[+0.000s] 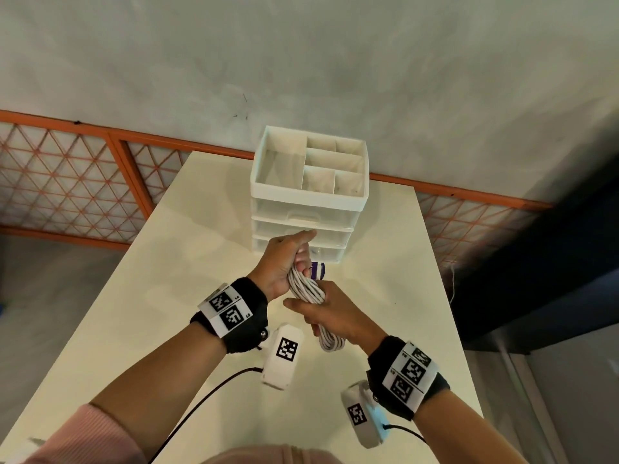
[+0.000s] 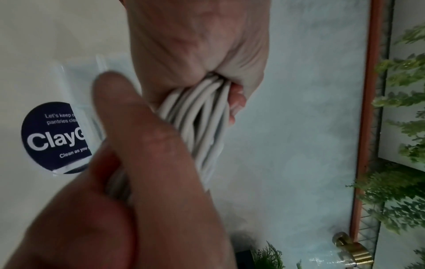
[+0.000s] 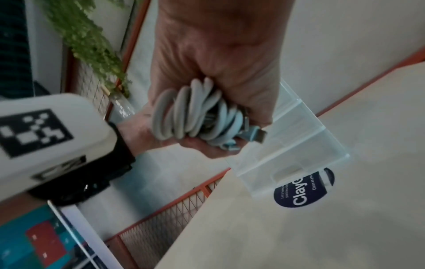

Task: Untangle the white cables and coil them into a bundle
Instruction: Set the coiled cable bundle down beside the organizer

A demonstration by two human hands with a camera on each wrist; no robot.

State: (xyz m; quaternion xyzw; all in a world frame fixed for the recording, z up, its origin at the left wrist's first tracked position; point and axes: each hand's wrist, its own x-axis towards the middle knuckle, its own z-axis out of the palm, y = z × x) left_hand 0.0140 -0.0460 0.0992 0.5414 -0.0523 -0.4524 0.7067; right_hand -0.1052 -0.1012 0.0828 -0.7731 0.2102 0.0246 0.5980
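Observation:
The white cables [image 1: 306,286] form one coiled bundle held above the table between both hands. My left hand [image 1: 288,259] grips the bundle's far end, fingers curled round the strands [image 2: 200,118]. My right hand [image 1: 331,316] grips its middle, and a loop end [image 1: 330,343] hangs out below the fist. In the right wrist view my right hand [image 3: 218,45] closes over the coils [image 3: 184,112], a metal plug [image 3: 260,135] sticks out beside the fingers, and my left hand [image 3: 138,131] lies under the bundle. In the left wrist view my right hand [image 2: 149,163] fills the foreground.
A white drawer organiser [image 1: 310,195] with open top compartments stands at the back of the cream table [image 1: 167,296], just beyond my hands. A dark round sticker [image 3: 303,189] lies on the table at its foot. An orange lattice fence [image 1: 67,182] runs behind.

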